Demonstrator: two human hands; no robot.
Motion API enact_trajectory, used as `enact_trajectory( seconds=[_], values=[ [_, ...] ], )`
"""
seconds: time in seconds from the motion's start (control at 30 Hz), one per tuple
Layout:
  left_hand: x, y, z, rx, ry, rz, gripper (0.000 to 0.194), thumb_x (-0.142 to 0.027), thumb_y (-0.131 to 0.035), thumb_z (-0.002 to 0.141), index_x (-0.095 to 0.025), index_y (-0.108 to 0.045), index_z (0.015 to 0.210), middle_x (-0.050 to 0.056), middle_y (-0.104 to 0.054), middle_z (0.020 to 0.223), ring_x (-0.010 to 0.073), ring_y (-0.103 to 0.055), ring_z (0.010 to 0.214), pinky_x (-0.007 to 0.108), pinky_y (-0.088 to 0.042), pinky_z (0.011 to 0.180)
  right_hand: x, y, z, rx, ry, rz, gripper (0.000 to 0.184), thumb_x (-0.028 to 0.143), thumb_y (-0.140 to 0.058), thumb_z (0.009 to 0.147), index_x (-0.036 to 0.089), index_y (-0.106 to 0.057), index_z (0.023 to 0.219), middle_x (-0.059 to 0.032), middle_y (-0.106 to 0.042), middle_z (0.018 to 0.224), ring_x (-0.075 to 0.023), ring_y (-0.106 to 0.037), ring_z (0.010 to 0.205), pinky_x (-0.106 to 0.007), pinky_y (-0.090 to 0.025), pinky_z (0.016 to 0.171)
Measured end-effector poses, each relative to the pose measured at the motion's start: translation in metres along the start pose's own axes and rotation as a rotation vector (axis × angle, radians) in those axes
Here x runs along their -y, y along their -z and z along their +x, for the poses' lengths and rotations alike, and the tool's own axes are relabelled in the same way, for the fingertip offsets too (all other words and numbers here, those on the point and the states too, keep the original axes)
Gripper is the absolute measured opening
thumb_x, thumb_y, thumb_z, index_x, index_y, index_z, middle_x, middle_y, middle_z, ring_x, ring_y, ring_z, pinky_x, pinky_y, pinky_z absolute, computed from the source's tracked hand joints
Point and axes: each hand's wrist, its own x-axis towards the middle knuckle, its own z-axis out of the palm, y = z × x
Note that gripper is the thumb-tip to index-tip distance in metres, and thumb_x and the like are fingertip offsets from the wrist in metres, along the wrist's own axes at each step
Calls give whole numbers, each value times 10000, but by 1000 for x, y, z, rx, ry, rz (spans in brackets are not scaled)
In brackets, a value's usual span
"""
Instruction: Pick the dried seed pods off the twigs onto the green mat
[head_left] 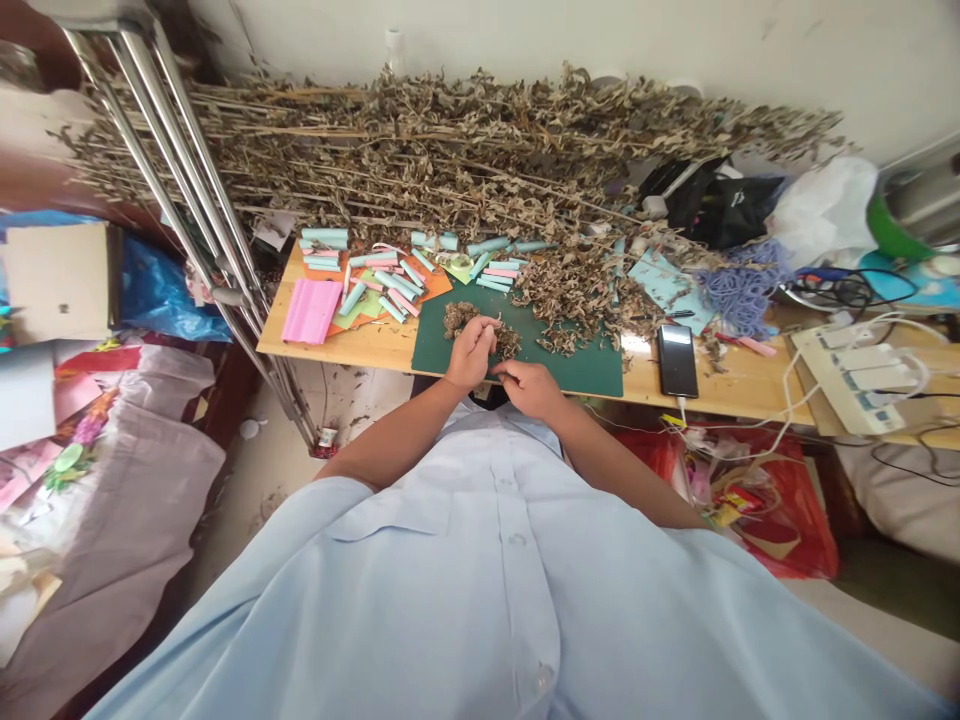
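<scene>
Along the far side of the surface (382, 352), a broad mass of dried stalks (450, 140) is laid, its long axis run from left to right. At its near edge a green mat (592, 376) is set, and the mat's far right part is covered by a loose leaf heap (559, 295), in which no single direction can be made out.

Over the near edge of the mat, the left grip (472, 352) is seen with fingers curled inward, and the right grip (531, 388) with fingers bunched and turned to the left. Whether leaf is pinched in either cannot be told.

Between and beside them lie two small clumps: the left clump (456, 318), roundish and without a clear long axis, and the right clump (508, 343), partly hidden by fingers. Both are judged very light, dry and brittle, easily crumbled; they are best gathered from beneath or pinched gently at the thickest part.
</scene>
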Motion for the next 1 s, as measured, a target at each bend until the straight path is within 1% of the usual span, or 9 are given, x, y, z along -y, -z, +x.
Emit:
enact_trajectory(
  seconds=[0.17, 0.33, 0.4, 0.47, 0.57, 0.63, 0.77, 0.9, 1.0],
  values=[
    [-4, 2, 0, -7, -2, -32, 356, -493, -370, 1030, -199, -565, 1074, -6, -526, 693, 129, -537, 668, 277, -479, 684, -6, 6, 16, -138, -67, 23, 325, 176, -515, 906, 279, -730, 1127, -18, -770, 1089, -237, -725, 971, -376, -552, 884],
    [-5, 2, 0, -7, 15, 4, 396, -521, -345, 1029, -198, -569, 1072, 3, -547, 706, 134, -549, 680, 282, -485, 696, -10, 14, 13, -221, -68, 130, 278, 215, -511, 914, 262, -746, 1054, -18, -772, 1055, -212, -717, 972, -365, -549, 902],
    [-5, 3, 0, -16, 9, 37, 397, -515, -342, 1030, -198, -573, 1088, 22, -600, 773, 143, -584, 745, 291, -502, 748, -12, 16, 8, -253, -98, 116, 261, 226, -512, 907, 250, -748, 1015, -26, -774, 1010, -212, -716, 926, -365, -553, 873],
    [-7, 4, -1, -36, -10, 78, 395, -504, -346, 1030, -197, -586, 1093, 60, -660, 910, 162, -620, 870, 313, -513, 836, -16, 17, 4, -289, -123, 77, 235, 244, -530, 895, 243, -745, 991, -37, -771, 978, -214, -708, 867, -365, -554, 827],
    [-10, 5, 0, -59, -64, 97, 406, -489, -356, 1031, -190, -617, 1117, 100, -676, 1121, 189, -623, 1061, 348, -489, 981, -23, 17, -1, -335, -127, 9, 192, 277, -590, 864, 238, -734, 983, -50, -756, 947, -214, -682, 791, -365, -547, 769],
    [-10, 6, 1, -70, -94, 70, 434, -485, -333, 1039, -187, -618, 1175, 111, -663, 1205, 198, -611, 1145, 364, -466, 1043, -29, 16, -4, -345, -127, -17, 180, 282, -611, 850, 230, -729, 976, -54, -743, 924, -213, -669, 764, -366, -541, 755],
    [-10, 6, 2, -66, -113, 48, 514, -499, -257, 1050, -182, -594, 1271, 134, -635, 1305, 210, -589, 1237, 395, -446, 1095, -33, 16, -8, -338, -146, -27, 174, 271, -608, 849, 223, -720, 974, -57, -734, 926, -213, -664, 762, -370, -539, 759],
    [-11, 5, 0, 25, -150, 106, 554, -539, -276, 1039, -174, -584, 1318, 147, -601, 1378, 221, -542, 1314, 425, -397, 1160, -28, 16, -11, -282, -162, -93, 183, 256, -638, 838, 217, -710, 1001, -67, -734, 930, -226, -668, 791, -375, -538, 775],
    [-8, 2, 1, 105, -181, 138, 607, -593, -298, 1018, -172, -540, 1382, 159, -522, 1477, 235, -469, 1401, 446, -339, 1211, -20, 15, -9, -252, -189, -190, 247, 296, -699, 825, 203, -702, 1054, -88, -727, 929, -254, -674, 849, -380, -529, 790]
  ],
)
